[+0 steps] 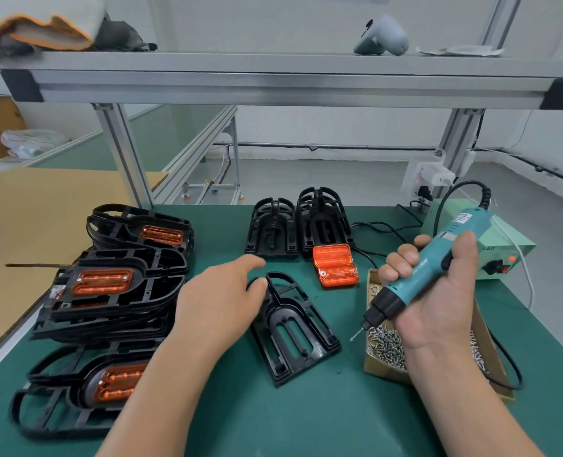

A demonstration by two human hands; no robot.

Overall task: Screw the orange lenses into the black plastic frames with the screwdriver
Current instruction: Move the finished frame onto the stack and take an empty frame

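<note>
- Near left, finished black frames with lenses fitted (108, 291) are stacked, apparently set clear of the work.
- Near right, a cardboard box of small silver screws (385, 344) sits under the tool, handy for pickup.
- The right hand (438, 291) is clenched round a teal corded electric screwdriver (431, 268), its tip slanting down-left.
- At centre, the left hand (220, 291) rests loose-fingered on an empty black plastic frame (293, 328), seemingly steadying it.
- Beyond it lie loose orange rectangular lenses (334, 265), with spare empty frames (296, 225) behind them.

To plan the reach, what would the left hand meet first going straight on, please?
The left hand would probably meet the left stack of empty black frames just beyond its fingers; depth is unclear.
</note>
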